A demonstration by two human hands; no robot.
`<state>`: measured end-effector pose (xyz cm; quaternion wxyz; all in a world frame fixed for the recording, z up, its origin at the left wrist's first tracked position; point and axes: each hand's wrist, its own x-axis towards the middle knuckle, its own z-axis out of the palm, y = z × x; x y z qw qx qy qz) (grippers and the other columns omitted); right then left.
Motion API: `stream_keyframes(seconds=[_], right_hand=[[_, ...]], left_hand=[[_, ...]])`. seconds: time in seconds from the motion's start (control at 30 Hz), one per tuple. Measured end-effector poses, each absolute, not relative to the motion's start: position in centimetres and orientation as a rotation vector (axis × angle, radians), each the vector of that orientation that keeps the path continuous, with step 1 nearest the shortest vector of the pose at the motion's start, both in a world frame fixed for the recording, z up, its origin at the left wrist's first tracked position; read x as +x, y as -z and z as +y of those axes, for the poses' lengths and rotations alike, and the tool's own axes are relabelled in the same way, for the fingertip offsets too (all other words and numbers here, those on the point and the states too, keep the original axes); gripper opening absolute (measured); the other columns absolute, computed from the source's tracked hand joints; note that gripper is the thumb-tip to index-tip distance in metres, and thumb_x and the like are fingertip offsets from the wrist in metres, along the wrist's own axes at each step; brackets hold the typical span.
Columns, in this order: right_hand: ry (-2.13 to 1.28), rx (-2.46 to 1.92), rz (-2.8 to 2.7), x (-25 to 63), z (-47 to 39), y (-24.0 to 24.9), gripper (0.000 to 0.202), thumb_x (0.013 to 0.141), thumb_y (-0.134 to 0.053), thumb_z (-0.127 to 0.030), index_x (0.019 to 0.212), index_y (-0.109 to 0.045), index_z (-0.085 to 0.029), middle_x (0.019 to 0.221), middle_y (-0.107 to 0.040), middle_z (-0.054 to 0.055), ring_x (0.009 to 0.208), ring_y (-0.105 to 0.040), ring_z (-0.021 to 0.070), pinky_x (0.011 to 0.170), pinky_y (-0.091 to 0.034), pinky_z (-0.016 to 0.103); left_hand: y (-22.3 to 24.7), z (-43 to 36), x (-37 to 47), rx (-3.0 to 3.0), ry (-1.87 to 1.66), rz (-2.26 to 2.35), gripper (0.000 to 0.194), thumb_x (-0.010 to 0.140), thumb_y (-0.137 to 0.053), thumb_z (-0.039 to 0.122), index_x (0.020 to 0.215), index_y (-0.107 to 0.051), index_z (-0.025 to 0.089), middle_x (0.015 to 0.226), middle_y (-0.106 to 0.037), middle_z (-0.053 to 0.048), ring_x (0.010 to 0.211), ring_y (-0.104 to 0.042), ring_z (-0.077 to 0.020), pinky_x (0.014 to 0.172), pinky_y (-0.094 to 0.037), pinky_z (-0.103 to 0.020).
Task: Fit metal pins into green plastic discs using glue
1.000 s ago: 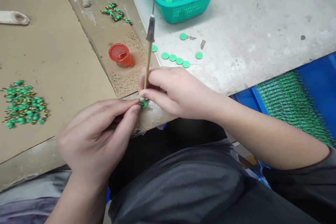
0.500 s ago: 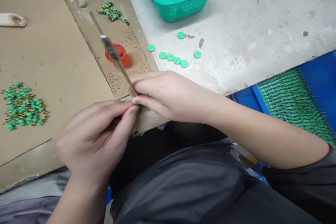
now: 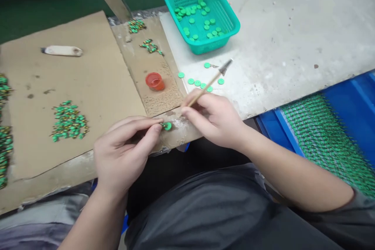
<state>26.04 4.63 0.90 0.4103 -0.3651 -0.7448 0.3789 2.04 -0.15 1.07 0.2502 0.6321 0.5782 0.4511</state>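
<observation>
My left hand (image 3: 125,148) is closed in a pinch near the table's front edge. From its fingertips sticks out a small figure with a round green button-like disc (image 3: 167,126) at its end; the rest of it is hidden by the fingers. My right hand (image 3: 213,119), just to the right and apart from it, grips a thin wooden stick (image 3: 205,90) with a dark, white-tipped end pointing up and right. Beyond my hands stands a small red cup (image 3: 155,81). Several loose green buttons (image 3: 197,83) lie on the white tabletop past my right hand.
A teal basket (image 3: 202,49) with green buttons stands at the back. Piles of small green-and-yellow pieces (image 3: 69,120) lie on the cardboard (image 3: 96,86) to the left, near a whitish tube-like object (image 3: 63,50). Right of the table, a blue crate (image 3: 293,133) holds rows of green pieces.
My hands have moved apart. The stick has swung from pointing up-left to up-right, and the green disc now shows at my left fingertips. The view has shifted to take in more of the table's back.
</observation>
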Motion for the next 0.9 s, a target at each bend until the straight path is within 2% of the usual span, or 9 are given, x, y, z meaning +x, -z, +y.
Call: stream_keyframes(seconds=[0.1, 0.23, 0.37, 0.53, 0.67, 0.73, 0.83, 0.9], right_hand=[[-1.047, -0.954, -1.806, 26.9, 3.2, -0.8, 0.014, 0.112, -0.067, -0.028, 0.103, -0.074, -0.02, 0.102, -0.082, 0.005, 0.092, -0.079, 0.0179, 0.084, -0.064, 0.029], [-0.996, -1.005, -1.864, 27.0, 2.4, -0.4, 0.014, 0.11, -0.067, -0.026, 0.099, -0.074, -0.023, 0.098, -0.083, 0.005, 0.089, -0.079, 0.0206, 0.085, -0.066, 0.033], [-0.945, -0.999, -1.908, 26.6, 2.3, -0.2, 0.016, 0.109, -0.067, -0.026, 0.095, -0.074, -0.025, 0.098, -0.084, 0.007, 0.089, -0.08, 0.0234, 0.087, -0.068, 0.038], [-0.962, -0.982, -1.912, 26.6, 2.3, -0.5, 0.018, 0.109, -0.065, -0.026, 0.094, -0.074, -0.025, 0.095, -0.083, 0.006, 0.086, -0.08, 0.0234, 0.085, -0.068, 0.038], [-0.983, -0.94, -1.889, 26.3, 2.5, -0.5, 0.018, 0.108, -0.066, -0.024, 0.092, -0.075, -0.024, 0.095, -0.084, 0.007, 0.089, -0.082, 0.0242, 0.086, -0.068, 0.038], [-0.972, -0.915, -1.857, 26.2, 2.2, -0.5, 0.017, 0.108, -0.067, -0.023, 0.092, -0.075, -0.024, 0.094, -0.084, 0.007, 0.089, -0.083, 0.0239, 0.086, -0.068, 0.037], [-0.89, -0.921, -1.818, 27.0, 1.3, -0.6, 0.015, 0.107, -0.069, -0.025, 0.094, -0.076, -0.024, 0.092, -0.084, 0.006, 0.084, -0.083, 0.022, 0.082, -0.069, 0.033], [-0.807, -0.96, -1.78, 28.4, 0.3, -0.6, 0.011, 0.106, -0.071, -0.026, 0.096, -0.076, -0.024, 0.091, -0.085, 0.005, 0.082, -0.083, 0.0215, 0.081, -0.069, 0.032]], left_hand=[[-2.2, -0.3, 1.3, 1.481, -1.228, 1.502, 0.003, 0.088, -0.086, 0.028, 0.087, -0.089, 0.027, 0.084, -0.083, -0.003, 0.071, -0.074, -0.015, 0.065, -0.06, -0.024], [-4.0, -0.7, 0.9, 1.235, -1.168, 1.389, 0.024, 0.079, -0.093, 0.045, 0.076, -0.085, 0.022, 0.07, -0.075, -0.005, 0.053, -0.064, -0.0149, 0.048, -0.053, -0.026], [-5.7, -1.1, 1.2, 1.112, -1.144, 1.301, 0.036, 0.075, -0.096, 0.052, 0.067, -0.079, 0.022, 0.06, -0.065, -0.005, 0.051, -0.059, -0.0152, 0.047, -0.051, -0.027], [-6.8, -1.6, 1.5, 1.073, -1.14, 1.216, 0.043, 0.077, -0.094, 0.058, 0.064, -0.076, 0.022, 0.053, -0.057, -0.002, 0.051, -0.053, -0.0147, 0.047, -0.048, -0.028], [-6.8, -1.7, 1.3, 1.093, -1.146, 1.223, 0.044, 0.078, -0.093, 0.061, 0.064, -0.077, 0.022, 0.055, -0.06, -0.003, 0.05, -0.053, -0.0144, 0.046, -0.045, -0.027], [-6.8, -1.6, 1.3, 1.134, -1.155, 1.243, 0.038, 0.079, -0.094, 0.059, 0.07, -0.082, 0.023, 0.059, -0.066, -0.003, 0.05, -0.055, -0.0138, 0.046, -0.046, -0.025], [-6.7, -0.7, 2.2, 1.268, -1.165, 1.285, 0.022, 0.08, -0.096, 0.046, 0.079, -0.088, 0.026, 0.074, -0.079, -0.005, 0.061, -0.068, -0.0149, 0.055, -0.053, -0.023], [-6.4, 0.7, 4.0, 1.469, -1.16, 1.352, 0.016, 0.085, -0.093, 0.043, 0.084, -0.089, 0.028, 0.083, -0.084, -0.005, 0.073, -0.076, -0.017, 0.065, -0.058, -0.022]])
